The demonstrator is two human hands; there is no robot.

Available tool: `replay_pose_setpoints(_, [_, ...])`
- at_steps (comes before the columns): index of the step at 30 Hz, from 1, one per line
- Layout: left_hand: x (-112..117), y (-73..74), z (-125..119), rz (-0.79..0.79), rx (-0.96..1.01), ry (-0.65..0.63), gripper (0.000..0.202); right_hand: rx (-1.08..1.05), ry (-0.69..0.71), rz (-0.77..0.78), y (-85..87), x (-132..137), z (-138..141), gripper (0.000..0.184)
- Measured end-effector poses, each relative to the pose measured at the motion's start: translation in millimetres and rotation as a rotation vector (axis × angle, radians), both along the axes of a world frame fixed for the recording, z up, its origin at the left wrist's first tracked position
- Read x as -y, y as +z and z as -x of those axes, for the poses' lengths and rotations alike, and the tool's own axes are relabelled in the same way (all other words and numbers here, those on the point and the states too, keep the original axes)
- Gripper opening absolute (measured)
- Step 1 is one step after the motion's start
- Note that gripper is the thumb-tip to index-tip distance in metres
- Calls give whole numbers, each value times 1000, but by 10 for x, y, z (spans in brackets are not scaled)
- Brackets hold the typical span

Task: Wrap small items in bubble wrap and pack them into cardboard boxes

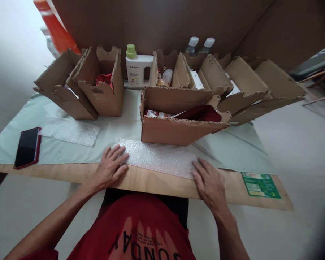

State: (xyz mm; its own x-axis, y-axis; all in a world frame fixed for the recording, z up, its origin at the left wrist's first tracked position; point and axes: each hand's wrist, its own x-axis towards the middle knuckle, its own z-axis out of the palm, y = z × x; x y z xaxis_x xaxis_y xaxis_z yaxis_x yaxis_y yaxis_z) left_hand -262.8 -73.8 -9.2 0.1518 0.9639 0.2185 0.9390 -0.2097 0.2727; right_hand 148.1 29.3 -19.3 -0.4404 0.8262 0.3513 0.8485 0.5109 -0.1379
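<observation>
A sheet of bubble wrap (159,157) lies flat at the near edge of the wooden table (151,184). My left hand (111,166) rests flat on the sheet's left end, fingers stretched out. My right hand (208,182) lies flat on its right end, fingers also extended. Neither hand grips anything. Just behind the sheet stands an open cardboard box (178,124) with red packets inside.
A second bubble wrap piece (70,130) and a dark phone in a red case (27,147) lie at left. Several open cardboard boxes (97,85) line the back, with a white bottle with a green cap (137,66) and two clear bottles (200,45). A green label (260,185) sits at right.
</observation>
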Motion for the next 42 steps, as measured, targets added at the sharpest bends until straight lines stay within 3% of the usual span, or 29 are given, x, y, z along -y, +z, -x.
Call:
replay_pose_setpoints(3, [16,64,115,-105,7,213,33,-56,-134,-49,10,-87,-139,44])
replay_pose_setpoints(7, [-51,140,137,-49,-88,432,32,-94,-99,1,37,-261,136,44])
replay_pose_setpoints(10, [-127,165,55,22,-55,453,26,-90,-63,68,43,-350,379,42])
replay_pose_setpoints(14, [-164,169,-56,-1,175,460,13,-202,-33,123,107,-295,451,35])
replay_pose_setpoints(18, [-116,219,-7,-6,304,474,12,-392,-84,244,302,-37,412,30])
replay_pose_setpoints(22, [-187,373,233,-35,389,509,27,-534,1,488,430,381,577,49])
replay_pose_setpoints(25, [-462,512,415,-100,355,465,37,-559,217,668,414,683,877,55])
replay_pose_setpoints(28, [-907,581,504,-126,247,369,42,-523,430,818,416,847,1237,49])
replay_pose_setpoints(32, [-1508,522,478,-89,217,299,45,-459,453,914,510,850,1617,34])
replay_pose_setpoints(35, [-1725,451,416,-81,221,280,51,-428,452,913,550,814,1748,30])
replay_pose_setpoints(38, [-1567,413,333,-111,235,268,57,-449,444,928,536,796,1761,29])
replay_pose_setpoints(42, [-780,401,203,-100,264,185,39,-578,435,1040,494,774,1717,30])
